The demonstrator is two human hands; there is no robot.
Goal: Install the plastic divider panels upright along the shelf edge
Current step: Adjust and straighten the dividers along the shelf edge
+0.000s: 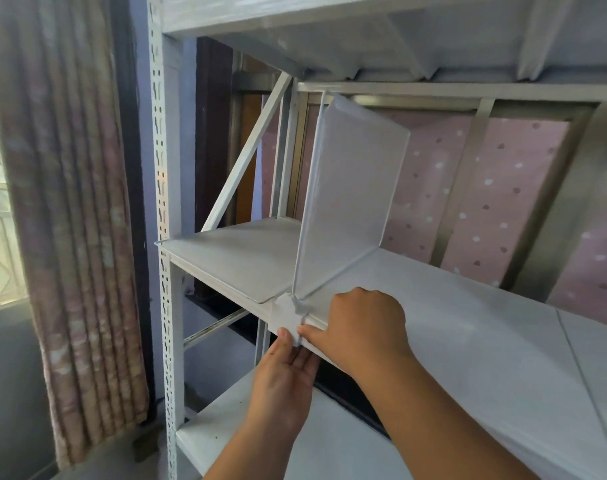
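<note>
Pinched between the thumb and fingers of the left hand [284, 367] is the lower part of a white plastic connector [290, 312] seated on the front edge of the shelf [433, 317]. That hand is raised from below, palm turned up and to the right, with the forearm running down toward the bottom of the view. The right hand [361, 327] is laid palm-down over the shelf's front lip just beside the connector, its thumb pressed along the edge and touching the connector's right side, its fingers curled on top; whether anything is gripped beneath them cannot be told. One translucent divider panel [350, 188] is held upright in the connector, its long lower edge running from the front lip back toward the rear of the shelf, its face turned left and right. A second panel [239, 258] is lying flat on the shelf to the left of it, meeting the same connector at its corner. A perforated white upright [163, 271] of the rack is seen at far left, beside a curtain [70, 202].
</note>
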